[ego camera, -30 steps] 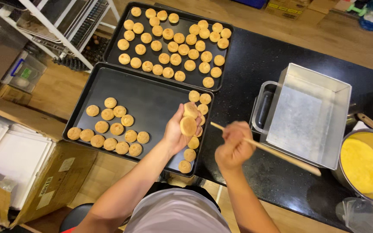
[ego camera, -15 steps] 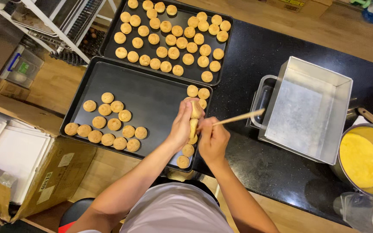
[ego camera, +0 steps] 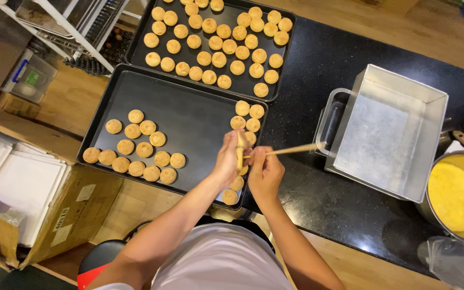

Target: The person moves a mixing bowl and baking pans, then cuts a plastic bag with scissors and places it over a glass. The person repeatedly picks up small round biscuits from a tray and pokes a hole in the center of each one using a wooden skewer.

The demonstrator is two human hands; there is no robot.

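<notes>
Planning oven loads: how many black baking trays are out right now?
2. The near tray lies at the counter's front edge, partly filled with round pastries. The far tray sits just behind it, nearly full. More may lie outside the view.

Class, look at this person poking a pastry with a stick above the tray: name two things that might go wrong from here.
1. The left hand holds a pastry while the right hand pushes the wooden stick into it; the tip might pierce through and jab the fingers.
2. The work happens over the near tray, above its right-edge row, so a dropped pastry might crush those below.
</notes>
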